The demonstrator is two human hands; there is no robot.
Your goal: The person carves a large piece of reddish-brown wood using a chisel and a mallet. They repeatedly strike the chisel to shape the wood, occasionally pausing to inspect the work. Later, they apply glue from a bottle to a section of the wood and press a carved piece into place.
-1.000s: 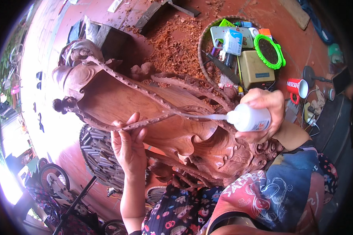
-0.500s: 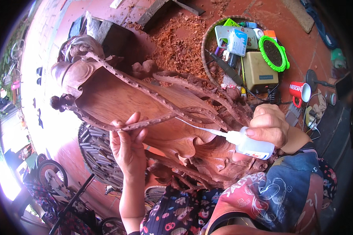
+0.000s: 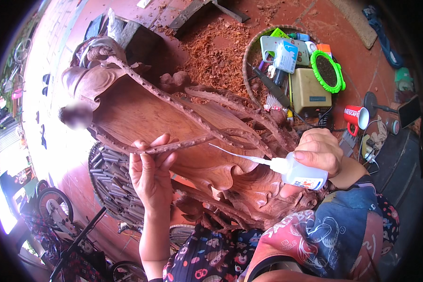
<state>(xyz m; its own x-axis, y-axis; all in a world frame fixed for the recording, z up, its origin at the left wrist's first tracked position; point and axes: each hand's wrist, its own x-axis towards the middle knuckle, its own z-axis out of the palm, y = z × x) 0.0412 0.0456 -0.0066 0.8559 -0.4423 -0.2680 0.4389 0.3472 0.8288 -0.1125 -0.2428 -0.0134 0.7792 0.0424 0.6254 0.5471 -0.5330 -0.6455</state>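
carved wood piece [image 3: 174, 117] fills mid-frame; its lower end is hidden behind the patterned clothing [image 3: 277, 249] at the bottom edge, and one spot on its far left tip is blurred out, can't make it out. fine relief detail on the carving's right part is hard to read through the fisheye bend. left hand [image 3: 151, 176] sits under the carving's thin carved strip [image 3: 183, 143], fingers curled up around the strip's near end, thumb on top, gripping it. right hand [image 3: 320, 155] is just right of the carving's lower right edge, closed around a small white glue bottle [image 3: 298, 173]; palm side is hidden, only knuckles and a thumb tip show. the bottle's long thin nozzle [image 3: 235, 155] runs left over the carving, tip ending just below the strip, right of the left hand; contact with the wood can't be confirmed. beyond the carving, upper right: round woven tray [image 3: 249, 61] holding a tan box [image 3: 308, 91], a green ring-shaped item [image 3: 329, 70] and a white bottle [image 3: 284, 56], partly overlapped by the carving's edge. red mug [image 3: 356, 117] right of the tray on the floor. wood shavings [image 3: 211, 51] on the floor behind the carving. a basket of metal rods [image 3: 113, 181] lies below the carving's left part, half hidden by the left hand and wrist.
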